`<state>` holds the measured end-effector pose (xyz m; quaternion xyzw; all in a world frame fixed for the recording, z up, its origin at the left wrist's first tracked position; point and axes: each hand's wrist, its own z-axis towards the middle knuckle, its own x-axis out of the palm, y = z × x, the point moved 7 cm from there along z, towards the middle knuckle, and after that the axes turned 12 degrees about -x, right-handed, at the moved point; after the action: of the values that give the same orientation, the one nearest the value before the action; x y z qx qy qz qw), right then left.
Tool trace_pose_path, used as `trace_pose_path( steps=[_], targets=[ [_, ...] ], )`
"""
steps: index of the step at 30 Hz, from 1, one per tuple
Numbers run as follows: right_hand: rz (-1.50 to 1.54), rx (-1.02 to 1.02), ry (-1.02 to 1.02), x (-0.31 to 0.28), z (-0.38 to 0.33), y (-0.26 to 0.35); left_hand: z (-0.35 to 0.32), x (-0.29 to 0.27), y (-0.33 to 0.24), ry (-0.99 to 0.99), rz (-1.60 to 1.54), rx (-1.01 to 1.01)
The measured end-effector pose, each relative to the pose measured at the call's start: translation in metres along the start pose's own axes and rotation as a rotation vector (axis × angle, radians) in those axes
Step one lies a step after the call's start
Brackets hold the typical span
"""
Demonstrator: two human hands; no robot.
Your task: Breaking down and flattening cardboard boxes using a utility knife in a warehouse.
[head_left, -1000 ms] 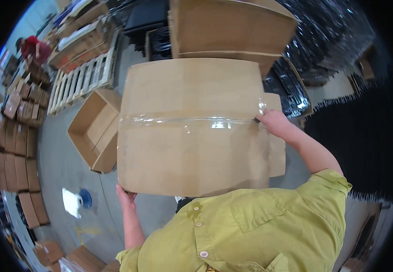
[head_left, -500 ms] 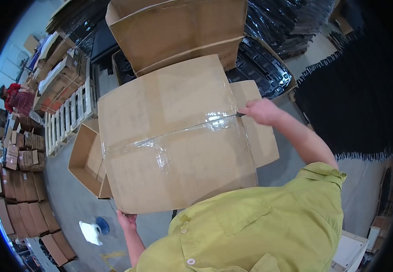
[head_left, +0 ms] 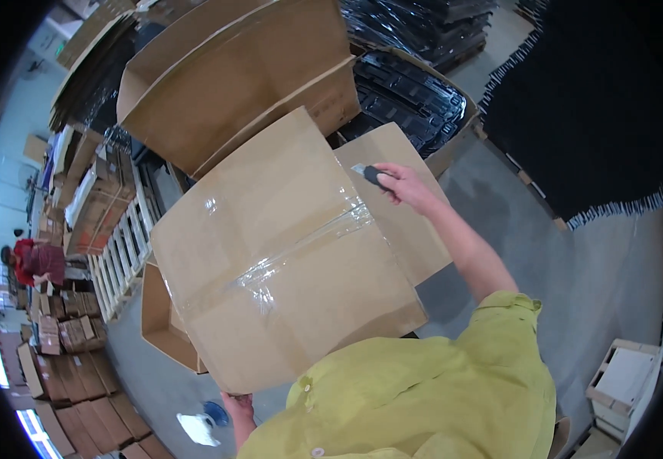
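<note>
since the earlier frame the cardboard box (head_left: 289, 252) has tilted further; right hand (head_left: 406, 186) grips a small cutter (head_left: 370, 175) at the far end of the clear tape seam (head_left: 301, 249), left hand (head_left: 238, 405) steadies the near edge; the seam looks fully taped, only trimming seemingly left

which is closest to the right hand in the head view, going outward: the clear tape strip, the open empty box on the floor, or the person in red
1. Clear tape strip: its end lies just left of the right hand, across the big box's top.
2. Open empty box: on the floor, lower left, partly under the big box.
3. Person in red: far left edge, among stacked cartons.
</note>
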<state>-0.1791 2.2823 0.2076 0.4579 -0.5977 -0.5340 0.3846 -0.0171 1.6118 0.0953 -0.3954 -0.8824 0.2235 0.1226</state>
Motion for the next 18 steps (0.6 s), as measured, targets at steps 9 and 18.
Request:
trace_pose_path(
  steps=[9, 18],
  targets=[
    [0.24, -0.041, 0.041, 0.016, 0.002, -0.005, 0.007, -0.011, -0.002, -0.077, -0.018, -0.079],
    [-0.135, -0.097, 0.421, 0.007, -0.001, 0.017, 0.008, -0.014, -0.001, -0.048, -0.062, -0.073]
  ],
)
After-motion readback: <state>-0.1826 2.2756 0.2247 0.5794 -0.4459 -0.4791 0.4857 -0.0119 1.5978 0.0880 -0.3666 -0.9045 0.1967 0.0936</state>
